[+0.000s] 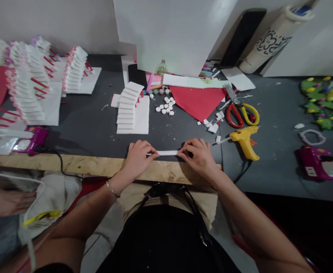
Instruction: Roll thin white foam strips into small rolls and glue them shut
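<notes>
A thin white strip [168, 152] stretches between my two hands at the front edge of the dark table. My left hand [139, 153] pinches its left end, and my right hand [197, 151] pinches the other; whether it is paper or foam I cannot tell. Just beyond my left hand stands a small white stepped model [126, 115] on a white square base [142, 115], with red bits along its side. Small white discs [166, 106] are heaped beyond the strip. A yellow glue gun [244, 142] lies to the right of my right hand.
Scissors [242, 112] with red and yellow handles lie near red paper [199, 102] and white scraps [212, 126]. More stepped models [75, 70] stand at left. A bottle [274, 41] and phone [243, 36] lean at the back. Another person's hand [10, 201] is at lower left.
</notes>
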Available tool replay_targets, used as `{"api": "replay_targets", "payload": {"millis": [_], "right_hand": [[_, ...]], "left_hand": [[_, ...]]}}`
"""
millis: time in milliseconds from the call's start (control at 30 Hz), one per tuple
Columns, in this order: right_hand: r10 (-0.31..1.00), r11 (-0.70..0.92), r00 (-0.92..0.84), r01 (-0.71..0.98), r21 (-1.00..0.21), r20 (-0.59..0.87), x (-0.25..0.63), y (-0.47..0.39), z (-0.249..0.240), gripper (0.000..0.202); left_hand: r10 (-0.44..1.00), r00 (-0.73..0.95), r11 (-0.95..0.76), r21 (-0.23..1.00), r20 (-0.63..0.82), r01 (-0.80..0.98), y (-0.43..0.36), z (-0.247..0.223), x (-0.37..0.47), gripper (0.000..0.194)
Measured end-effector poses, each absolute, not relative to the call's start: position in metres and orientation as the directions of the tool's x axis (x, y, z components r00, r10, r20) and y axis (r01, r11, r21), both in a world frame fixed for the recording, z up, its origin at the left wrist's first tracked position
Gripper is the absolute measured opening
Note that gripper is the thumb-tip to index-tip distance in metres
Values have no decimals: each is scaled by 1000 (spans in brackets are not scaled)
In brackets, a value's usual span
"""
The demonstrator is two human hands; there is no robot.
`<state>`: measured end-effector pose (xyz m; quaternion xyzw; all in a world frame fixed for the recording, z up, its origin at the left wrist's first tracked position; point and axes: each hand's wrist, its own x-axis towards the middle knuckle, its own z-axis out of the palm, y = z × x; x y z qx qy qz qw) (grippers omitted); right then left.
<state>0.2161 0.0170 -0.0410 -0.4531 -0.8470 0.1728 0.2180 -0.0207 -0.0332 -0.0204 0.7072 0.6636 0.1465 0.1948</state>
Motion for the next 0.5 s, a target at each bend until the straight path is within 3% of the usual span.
{"api": "replay_targets", "payload": {"millis": [500], "right_hand": [[888,445,-441,757,-478,128,213,21,-31,18]], "left_hand": [[993,-106,114,452,-44,885,-39,-22,-24,27]]}}
